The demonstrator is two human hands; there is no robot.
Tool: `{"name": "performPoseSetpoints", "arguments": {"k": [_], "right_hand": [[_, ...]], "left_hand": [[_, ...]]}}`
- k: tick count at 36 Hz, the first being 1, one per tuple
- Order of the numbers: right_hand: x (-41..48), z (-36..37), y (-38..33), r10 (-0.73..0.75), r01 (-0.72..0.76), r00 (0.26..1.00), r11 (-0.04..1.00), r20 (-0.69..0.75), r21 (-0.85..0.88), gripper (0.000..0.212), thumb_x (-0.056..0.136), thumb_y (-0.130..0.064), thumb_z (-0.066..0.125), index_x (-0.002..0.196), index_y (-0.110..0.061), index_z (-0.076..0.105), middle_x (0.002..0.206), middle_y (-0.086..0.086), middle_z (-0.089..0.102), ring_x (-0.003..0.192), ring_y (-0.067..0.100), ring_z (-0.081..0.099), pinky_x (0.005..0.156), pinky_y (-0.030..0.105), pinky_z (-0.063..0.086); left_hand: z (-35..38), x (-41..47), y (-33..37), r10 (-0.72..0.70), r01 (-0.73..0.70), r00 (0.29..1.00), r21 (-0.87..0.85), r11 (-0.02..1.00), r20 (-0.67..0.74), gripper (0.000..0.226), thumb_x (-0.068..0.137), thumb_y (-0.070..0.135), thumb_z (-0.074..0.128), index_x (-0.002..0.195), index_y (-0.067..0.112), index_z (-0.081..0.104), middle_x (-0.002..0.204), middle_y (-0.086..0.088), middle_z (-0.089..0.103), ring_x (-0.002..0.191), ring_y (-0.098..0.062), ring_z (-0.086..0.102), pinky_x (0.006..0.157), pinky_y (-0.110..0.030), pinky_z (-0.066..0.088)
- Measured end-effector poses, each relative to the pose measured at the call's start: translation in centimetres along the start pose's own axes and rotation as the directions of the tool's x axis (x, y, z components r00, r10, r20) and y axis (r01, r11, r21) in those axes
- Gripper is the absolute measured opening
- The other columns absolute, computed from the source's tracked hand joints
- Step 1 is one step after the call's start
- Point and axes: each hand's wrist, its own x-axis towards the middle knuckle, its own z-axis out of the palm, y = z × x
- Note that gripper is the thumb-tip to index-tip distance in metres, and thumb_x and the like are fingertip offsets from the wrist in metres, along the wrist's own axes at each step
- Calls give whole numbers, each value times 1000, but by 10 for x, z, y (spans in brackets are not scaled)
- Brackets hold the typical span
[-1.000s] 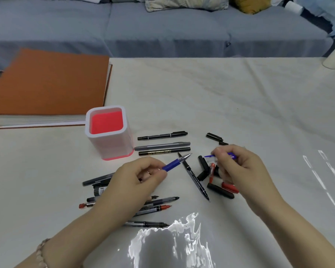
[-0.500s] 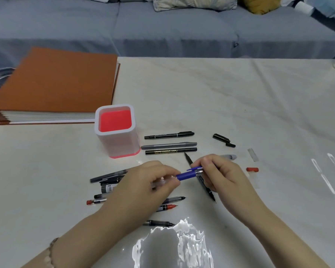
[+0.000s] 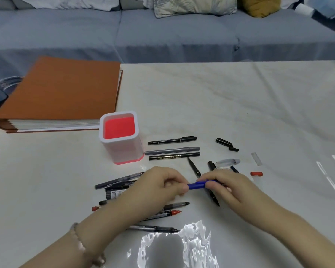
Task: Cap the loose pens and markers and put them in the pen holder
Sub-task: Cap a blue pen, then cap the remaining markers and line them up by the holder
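Observation:
A blue pen [image 3: 197,185] lies level between my hands above the table. My left hand [image 3: 159,187] grips its left end and my right hand [image 3: 225,185] pinches its right end, where the cap sits under my fingers. The white pen holder [image 3: 122,151] with a red inside stands behind my left hand. Three capped pens [image 3: 172,151] lie in a row to its right. Several uncapped pens [image 3: 162,211] lie under my left hand. Loose caps sit to the right: a black one [image 3: 226,144], a clear one [image 3: 228,162] and a red one [image 3: 256,173].
A thick orange-covered book [image 3: 64,89] lies at the back left of the white table. A grey sofa [image 3: 162,35] with cushions runs behind the table. Glare marks the glossy table near its front edge [image 3: 174,244].
My right hand brought the cap from the cap pile onto the blue pen's tip. The two hands have closed toward each other, and the pen's tip is now covered.

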Motion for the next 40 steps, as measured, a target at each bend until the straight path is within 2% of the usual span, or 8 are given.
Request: {"name": "performPoseSetpoints", "arguments": {"k": [2,5,11,17,24,31,35,40], "right_hand": [[13,-9,11,48,-50,995,998,-91,-23,22,92,-19,48,90,-38,58,78,-35,59,76,-13,53,66,4,35],[39,-23,26,100,-117,942,993,-319,-34,20,92,-14,48,92,-25,64,65,-15,56,66,-11,51,61,5,36],[88,-15,36,58,-104,959,983,-276,-154,21,92,-15,48,99,-12,67,90,2,68,88,19,55,74,21,37],[89,-10,44,79,-130,967,970,-240,-203,22,88,-17,55,108,-14,64,101,4,65,88,14,50,75,18,30],[39,-21,62,238,-332,921,894,-307,-302,16,86,-19,56,98,-16,67,89,-3,59,84,14,53,76,23,38],[33,-11,55,316,-391,913,859,-258,-332,15,85,-28,56,88,-18,68,79,-4,56,81,15,53,69,28,42],[40,-2,49,367,-441,895,815,-254,-376,23,82,-39,59,85,-17,65,83,-1,52,82,17,52,66,27,37],[43,6,42,398,-469,882,795,-252,-385,23,81,-37,59,81,-14,61,86,2,49,87,24,56,66,29,40]], "left_hand": [[0,4,-10,149,-86,974,333,939,-170,21,89,23,54,109,26,61,99,15,58,94,-4,53,87,-18,41],[-2,8,-17,306,-164,914,448,879,-266,33,90,16,52,122,22,53,120,10,49,113,-7,43,94,-12,26],[9,20,-27,407,-287,912,624,727,-55,29,77,14,52,104,14,64,107,0,65,98,-19,61,84,-32,49],[32,48,-26,482,-408,873,662,629,80,24,71,8,64,93,15,66,91,0,69,84,-24,64,71,-34,55],[47,72,-33,473,-428,854,812,398,218,44,42,13,87,77,29,66,75,12,62,67,-14,56,48,-20,46],[36,64,-35,534,-424,813,866,266,234,27,53,12,81,70,24,63,68,8,58,64,-17,52,51,-26,39],[19,46,-39,558,-358,826,837,414,77,27,62,2,63,85,15,60,82,-1,60,80,-20,45,68,-28,30],[1,16,-18,264,-107,940,545,832,-218,16,95,20,42,105,20,54,96,3,60,89,-18,54,75,-28,39]]}}
